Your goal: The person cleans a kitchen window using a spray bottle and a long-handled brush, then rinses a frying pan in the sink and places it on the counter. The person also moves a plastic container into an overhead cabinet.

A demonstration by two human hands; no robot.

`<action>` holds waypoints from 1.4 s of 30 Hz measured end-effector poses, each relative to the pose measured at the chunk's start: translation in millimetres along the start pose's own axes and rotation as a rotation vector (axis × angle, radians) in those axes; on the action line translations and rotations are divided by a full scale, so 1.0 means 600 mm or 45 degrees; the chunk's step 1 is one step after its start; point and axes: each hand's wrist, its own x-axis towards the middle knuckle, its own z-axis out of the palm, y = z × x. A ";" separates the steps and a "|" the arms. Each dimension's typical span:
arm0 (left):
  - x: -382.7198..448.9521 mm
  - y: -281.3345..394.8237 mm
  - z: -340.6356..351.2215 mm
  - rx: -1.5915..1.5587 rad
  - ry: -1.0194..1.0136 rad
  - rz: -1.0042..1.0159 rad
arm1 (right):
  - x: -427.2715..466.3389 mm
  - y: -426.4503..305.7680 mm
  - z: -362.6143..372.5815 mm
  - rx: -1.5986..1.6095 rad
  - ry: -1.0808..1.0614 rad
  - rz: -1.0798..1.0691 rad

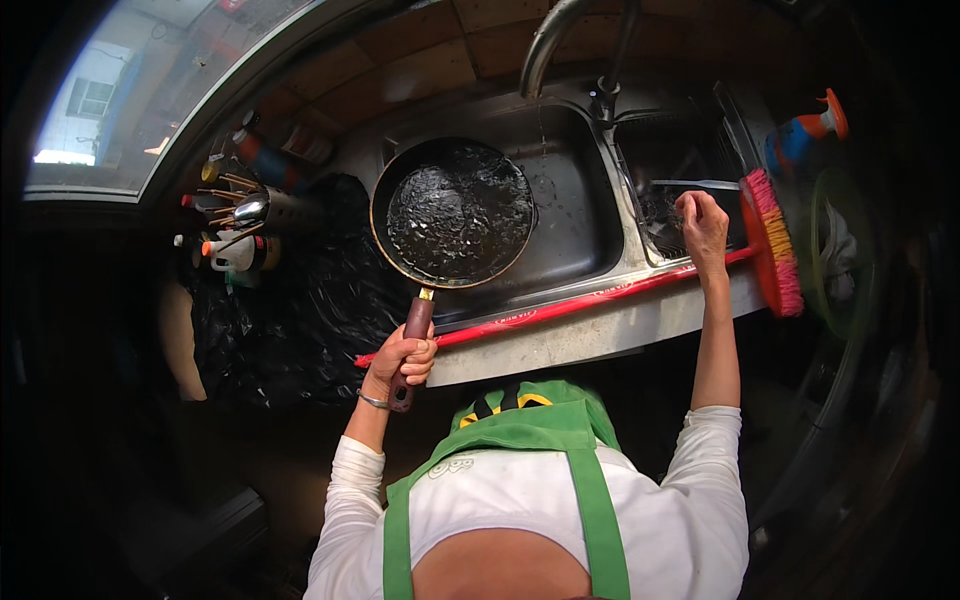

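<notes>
My left hand grips the brown handle of a dark frying pan, which is over the left part of the steel sink basin. Water or a wet sheen covers the pan's inside. My right hand is raised over the smaller right basin, its fingers drawn together; whether something small is between them cannot be told. Close to it lie a long thin utensil and a dark, unclear thing in the basin. A thin stream of water falls from the metal faucet behind the pan.
A broom's red stick lies along the counter's front edge, its bristled head at the right. Beyond stands a spray bottle. At the left are black plastic sheeting, a steel utensil holder with chopsticks, and several bottles.
</notes>
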 end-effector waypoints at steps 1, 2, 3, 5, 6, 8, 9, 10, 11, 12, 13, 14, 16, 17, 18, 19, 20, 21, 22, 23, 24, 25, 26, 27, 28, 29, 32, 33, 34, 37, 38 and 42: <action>-0.002 0.001 -0.001 0.009 0.013 -0.005 | -0.017 0.004 -0.018 -0.007 0.033 -0.005; -0.004 0.002 -0.002 0.006 0.003 -0.007 | -0.032 0.008 -0.031 0.024 0.041 0.069; -0.007 0.002 -0.003 0.031 0.035 -0.016 | -0.047 0.011 -0.042 0.076 0.053 0.107; -0.012 0.002 -0.004 0.039 0.046 -0.014 | -0.070 0.017 -0.064 -0.014 0.021 0.165; -0.015 0.002 -0.004 0.052 0.056 -0.023 | -0.078 0.019 -0.072 -0.030 0.027 0.163; -0.022 0.001 -0.005 0.084 0.072 -0.035 | -0.091 0.022 -0.084 -0.012 0.034 0.171; -0.027 0.000 -0.006 0.076 0.056 -0.036 | -0.095 0.023 -0.089 -0.064 0.056 0.141; -0.030 -0.001 -0.007 0.078 0.055 -0.035 | -0.099 0.023 -0.093 -0.066 0.073 0.130; -0.034 -0.001 -0.007 0.092 0.087 -0.036 | -0.101 0.022 -0.096 -0.017 0.086 0.132; -0.037 -0.002 -0.008 0.089 0.089 -0.037 | -0.103 0.021 -0.100 0.007 0.074 0.167; -0.039 -0.003 -0.009 0.061 0.083 -0.034 | -0.103 0.020 -0.102 -0.069 0.092 0.150; -0.041 -0.004 -0.010 0.053 0.087 -0.042 | -0.104 0.018 -0.105 -0.084 0.096 0.150; -0.042 -0.005 -0.011 0.082 0.097 -0.039 | -0.104 0.017 -0.110 -0.056 0.100 0.190; -0.041 -0.004 -0.011 0.078 0.072 -0.039 | -0.104 0.017 -0.111 -0.101 0.100 0.155; -0.040 -0.003 -0.011 0.101 0.110 -0.042 | -0.104 0.017 -0.113 -0.097 0.103 0.140; -0.038 -0.001 -0.010 0.111 0.119 -0.046 | -0.104 0.017 -0.113 -0.041 0.100 0.148; -0.037 0.000 -0.010 0.091 0.111 -0.040 | -0.104 0.018 -0.114 -0.092 0.097 0.132; -0.035 0.002 -0.009 0.122 0.138 -0.046 | -0.105 0.019 -0.115 -0.091 0.089 0.139; -0.033 0.002 -0.007 0.125 0.149 -0.041 | -0.105 0.020 -0.116 -0.029 0.078 0.146; -0.032 0.003 -0.006 0.114 0.148 -0.040 | -0.106 0.021 -0.117 -0.094 0.078 0.133; -0.031 0.004 -0.005 0.125 0.163 -0.039 | -0.106 0.022 -0.118 -0.099 0.077 0.121; -0.031 0.004 -0.004 0.123 0.169 -0.042 | -0.106 0.022 -0.119 -0.040 0.072 0.121; -0.030 0.005 -0.003 0.102 0.163 -0.041 | -0.106 0.023 -0.121 -0.098 0.077 0.108; -0.030 0.005 -0.003 0.116 0.176 -0.044 | -0.106 0.023 -0.123 -0.092 0.079 0.108; -0.029 0.005 -0.003 0.111 0.176 -0.045 | -0.107 0.023 -0.125 -0.017 0.077 0.115; -0.028 0.006 -0.003 0.088 0.157 -0.043 | -0.107 0.024 -0.127 -0.095 0.079 0.115; -0.024 0.007 -0.004 0.078 0.160 -0.045 | -0.109 0.025 -0.134 -0.105 0.073 0.134; -0.022 0.007 -0.005 0.083 0.163 -0.043 | -0.110 0.027 -0.136 -0.106 0.070 0.136; -0.021 0.007 -0.005 0.088 0.166 -0.042 | -0.109 0.028 -0.138 -0.027 0.070 0.145; -0.019 0.009 -0.003 0.090 0.180 -0.045 | -0.108 0.033 -0.141 0.019 0.079 0.141; -0.019 0.010 -0.003 0.089 0.185 -0.045 | -0.108 0.034 -0.143 -0.075 0.083 0.130; -0.016 0.014 0.000 0.130 0.213 -0.064 | -0.106 0.037 -0.147 -0.087 0.064 0.141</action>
